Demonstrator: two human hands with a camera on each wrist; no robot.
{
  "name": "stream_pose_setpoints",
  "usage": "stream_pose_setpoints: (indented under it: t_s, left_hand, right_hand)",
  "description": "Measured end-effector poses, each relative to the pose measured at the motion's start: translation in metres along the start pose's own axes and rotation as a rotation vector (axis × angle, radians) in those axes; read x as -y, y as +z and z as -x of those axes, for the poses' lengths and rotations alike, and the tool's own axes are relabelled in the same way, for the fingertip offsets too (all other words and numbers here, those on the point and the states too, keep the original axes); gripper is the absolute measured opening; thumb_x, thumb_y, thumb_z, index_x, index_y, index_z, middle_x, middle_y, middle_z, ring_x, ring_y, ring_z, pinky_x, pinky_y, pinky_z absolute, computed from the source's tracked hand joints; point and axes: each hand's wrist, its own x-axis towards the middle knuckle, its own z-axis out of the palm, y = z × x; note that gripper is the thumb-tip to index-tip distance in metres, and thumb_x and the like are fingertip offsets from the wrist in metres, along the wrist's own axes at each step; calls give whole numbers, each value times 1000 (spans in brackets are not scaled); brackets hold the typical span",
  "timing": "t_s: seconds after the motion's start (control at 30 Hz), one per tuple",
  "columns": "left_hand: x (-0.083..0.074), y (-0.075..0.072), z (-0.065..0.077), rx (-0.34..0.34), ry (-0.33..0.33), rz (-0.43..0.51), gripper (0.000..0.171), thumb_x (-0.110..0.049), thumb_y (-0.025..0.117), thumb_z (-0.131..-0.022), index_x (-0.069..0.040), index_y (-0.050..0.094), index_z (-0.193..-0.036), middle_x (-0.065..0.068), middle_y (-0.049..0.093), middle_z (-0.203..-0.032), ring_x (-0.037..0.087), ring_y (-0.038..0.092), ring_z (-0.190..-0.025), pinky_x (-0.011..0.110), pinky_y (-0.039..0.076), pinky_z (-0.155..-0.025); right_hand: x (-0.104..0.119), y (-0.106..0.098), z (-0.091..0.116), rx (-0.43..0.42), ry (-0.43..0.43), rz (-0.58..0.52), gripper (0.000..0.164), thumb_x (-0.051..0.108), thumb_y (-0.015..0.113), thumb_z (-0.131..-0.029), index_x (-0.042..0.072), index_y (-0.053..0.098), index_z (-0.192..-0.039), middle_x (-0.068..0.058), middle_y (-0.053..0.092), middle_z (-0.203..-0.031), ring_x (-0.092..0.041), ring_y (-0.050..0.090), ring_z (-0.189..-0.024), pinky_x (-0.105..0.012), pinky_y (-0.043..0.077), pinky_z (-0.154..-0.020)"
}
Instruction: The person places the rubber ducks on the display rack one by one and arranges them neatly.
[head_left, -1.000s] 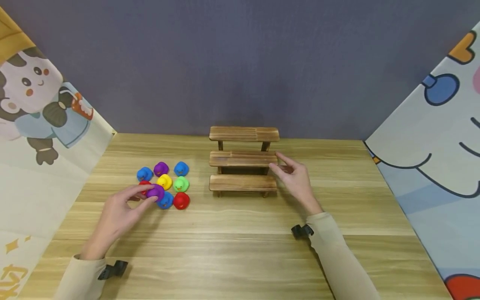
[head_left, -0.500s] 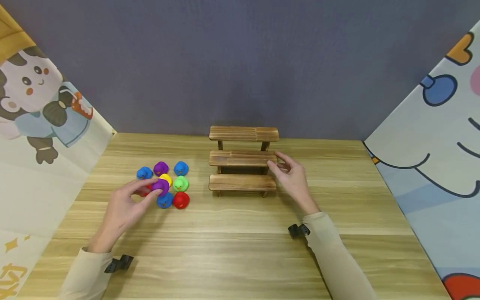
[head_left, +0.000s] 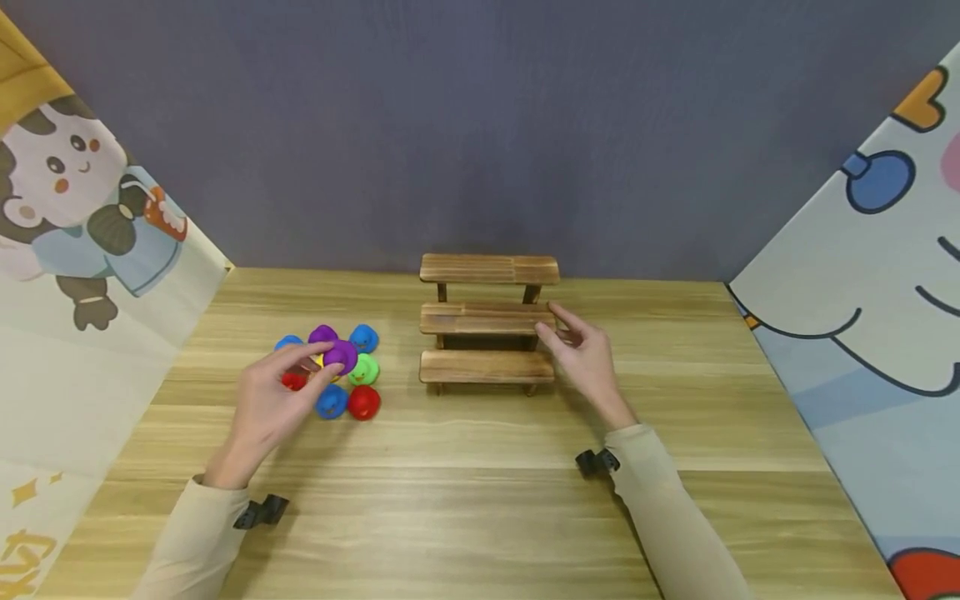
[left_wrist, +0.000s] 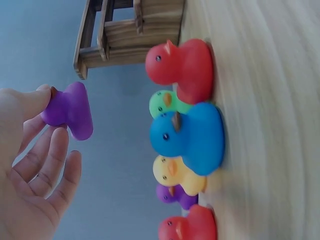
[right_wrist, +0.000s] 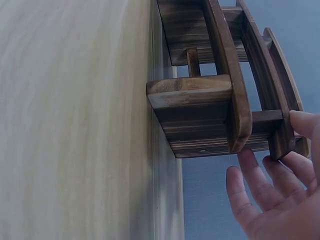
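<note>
Between thumb and fingertips, my left hand (head_left: 273, 404) pinches a purple rubber duck (head_left: 342, 357), lifted above the other ducks. The left wrist view shows this duck (left_wrist: 75, 112) clear of the table, its flat base turned away from the palm. Below it stand a red duck (head_left: 364, 403), a blue duck (head_left: 332, 402), a green duck (head_left: 366, 370) and several more; the yellow duck (left_wrist: 181, 174) is mostly covered in the head view. My right hand (head_left: 588, 358) holds the right end of the middle board of a three-tier wooden shelf (head_left: 480, 318), thumb in front, fingers behind.
The wooden table (head_left: 465, 492) carries the ducks on the left and the shelf at back centre. A dark grey wall (head_left: 480, 125) rises behind the shelf. Printed cartoon panels (head_left: 82, 208) border the left and right sides.
My left hand has raised the purple duck and carried it rightward and back over the group, uncovering the front blue duck. The right hand stays at the shelf's end.
</note>
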Motion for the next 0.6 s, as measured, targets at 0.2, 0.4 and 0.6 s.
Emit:
stream_pose_setpoints:
  t_s: [0.2, 0.4, 0.6]
  left_hand:
    - [-10, 7, -8, 7, 27, 13, 34, -6, 93, -81, -11, 83, -114, 5, 81, -94, -11, 61, -80, 9, 51, -69]
    - [-21, 17, -15, 25, 54, 46, 34, -4, 92, -81, -9, 83, -113, 5, 80, -92, -5, 63, -79, 8, 51, -75]
    - [-34, 28, -24, 53, 79, 75, 35, -6, 92, -82, -10, 83, -116, 5, 83, -101, 10, 70, -80, 12, 52, -79]
  right_hand:
    - [-2, -2, 0, 17, 2, -18, 57, 40, 76, -100, 17, 62, -151, -5, 63, -153, -31, 72, -123, -41, 60, -103]
    - [-2, -3, -1, 27, 7, -15, 57, 41, 76, -100, 19, 62, -151, -6, 63, -153, -32, 73, -123, -43, 60, -102]
    - [-4, -2, 1, 28, 24, -22, 58, 42, 77, -100, 20, 62, -151, -6, 62, -154, -32, 72, -124, -46, 60, -104]
